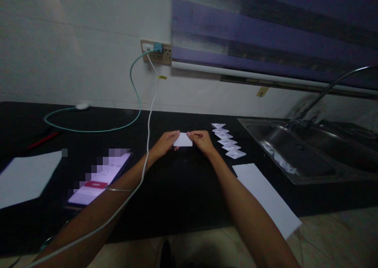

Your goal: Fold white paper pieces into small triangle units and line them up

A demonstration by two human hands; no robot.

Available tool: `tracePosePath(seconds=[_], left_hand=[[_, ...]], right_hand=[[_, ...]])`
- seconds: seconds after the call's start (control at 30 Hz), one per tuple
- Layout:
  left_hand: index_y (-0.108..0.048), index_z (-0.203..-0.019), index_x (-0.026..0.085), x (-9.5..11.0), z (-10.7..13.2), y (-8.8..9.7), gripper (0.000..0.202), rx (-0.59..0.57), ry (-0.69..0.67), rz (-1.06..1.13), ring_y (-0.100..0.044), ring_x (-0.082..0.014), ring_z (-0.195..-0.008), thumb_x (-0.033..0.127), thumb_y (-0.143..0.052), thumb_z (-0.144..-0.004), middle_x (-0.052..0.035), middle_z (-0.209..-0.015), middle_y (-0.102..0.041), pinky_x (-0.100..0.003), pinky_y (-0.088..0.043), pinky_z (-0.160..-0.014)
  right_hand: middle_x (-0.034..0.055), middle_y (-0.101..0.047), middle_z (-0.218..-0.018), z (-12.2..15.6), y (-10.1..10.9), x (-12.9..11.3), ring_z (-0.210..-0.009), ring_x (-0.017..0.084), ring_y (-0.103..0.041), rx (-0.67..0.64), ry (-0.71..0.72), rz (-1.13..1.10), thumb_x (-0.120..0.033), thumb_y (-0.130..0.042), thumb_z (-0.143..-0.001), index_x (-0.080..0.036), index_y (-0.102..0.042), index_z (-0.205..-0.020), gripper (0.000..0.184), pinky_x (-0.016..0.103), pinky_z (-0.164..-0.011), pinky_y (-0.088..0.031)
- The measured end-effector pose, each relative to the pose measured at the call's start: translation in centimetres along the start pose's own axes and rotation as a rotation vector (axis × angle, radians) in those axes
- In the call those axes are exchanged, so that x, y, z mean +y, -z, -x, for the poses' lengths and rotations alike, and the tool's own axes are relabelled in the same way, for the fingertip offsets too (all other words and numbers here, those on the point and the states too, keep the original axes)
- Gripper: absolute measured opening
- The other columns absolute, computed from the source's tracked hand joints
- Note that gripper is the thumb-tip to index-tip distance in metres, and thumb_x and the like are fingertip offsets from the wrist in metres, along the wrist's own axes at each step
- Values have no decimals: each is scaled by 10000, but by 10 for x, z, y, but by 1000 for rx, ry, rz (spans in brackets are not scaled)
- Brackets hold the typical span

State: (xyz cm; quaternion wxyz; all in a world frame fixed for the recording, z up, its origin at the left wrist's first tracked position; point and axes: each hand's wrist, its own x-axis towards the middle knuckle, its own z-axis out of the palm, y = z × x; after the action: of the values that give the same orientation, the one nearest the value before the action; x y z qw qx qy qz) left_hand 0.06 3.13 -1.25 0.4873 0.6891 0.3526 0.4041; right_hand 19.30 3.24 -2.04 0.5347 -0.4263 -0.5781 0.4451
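Observation:
Between my two hands a small white rectangle of paper is held just over the dark counter. My left hand pinches its left side, thumb on top and fingers mostly tucked behind. On the opposite side my right hand grips the upper right corner between thumb and fingers. To the right of that hand lies a slanting row of several folded white paper pieces, each with pointed ends. Closer to me, beside my right forearm, white paper sheets rest on the counter and overhang its front edge.
A steel sink with a curved tap is on the right. At left lie a lit phone and a white sheet. A white cable from the wall socket crosses over my left forearm. A teal cable loops behind.

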Motion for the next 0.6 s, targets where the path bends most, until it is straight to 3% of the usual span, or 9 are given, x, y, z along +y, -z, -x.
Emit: tracePosePath(seconds=[0.1, 0.23, 0.37, 0.6], left_hand=[[-603, -766, 153, 2, 0, 1, 536, -16, 67, 10, -493, -104, -437, 633, -434, -935, 6, -539, -568, -201, -317, -422], [-581, -634, 152, 3, 0, 2, 636, -36, 33, -125, -482, -103, -433, 619, -321, -978, -13, -508, -553, -212, -344, -441], [-586, -652, 155, 2, 2, 0, 549, 38, 12, -245, -516, -125, -474, 547, -383, -978, -11, -533, -569, -225, -377, -474], [-633, -707, 160, -1, 5, -3, 448, 25, -77, -337, -508, -136, -513, 492, -464, -955, 1, -561, -567, -231, -339, -475]], right_hand=[[30, -698, -706, 0, 1, -2, -631, 142, -550, 14, 2, -4, -511, -806, -656, -149, -783, -773, 382, 267, -592, -387], [34, -704, -721, 1, 4, -3, -640, 137, -549, 42, 3, -14, -490, -810, -655, -139, -782, -793, 379, 264, -599, -385], [9, -669, -667, 1, 2, -4, -607, 123, -520, 35, -9, 2, -483, -794, -664, -145, -764, -761, 353, 256, -579, -366], [14, -665, -639, 5, -6, -13, -563, 110, -509, -79, -62, -9, -502, -816, -613, -148, -747, -696, 370, 248, -540, -356]])
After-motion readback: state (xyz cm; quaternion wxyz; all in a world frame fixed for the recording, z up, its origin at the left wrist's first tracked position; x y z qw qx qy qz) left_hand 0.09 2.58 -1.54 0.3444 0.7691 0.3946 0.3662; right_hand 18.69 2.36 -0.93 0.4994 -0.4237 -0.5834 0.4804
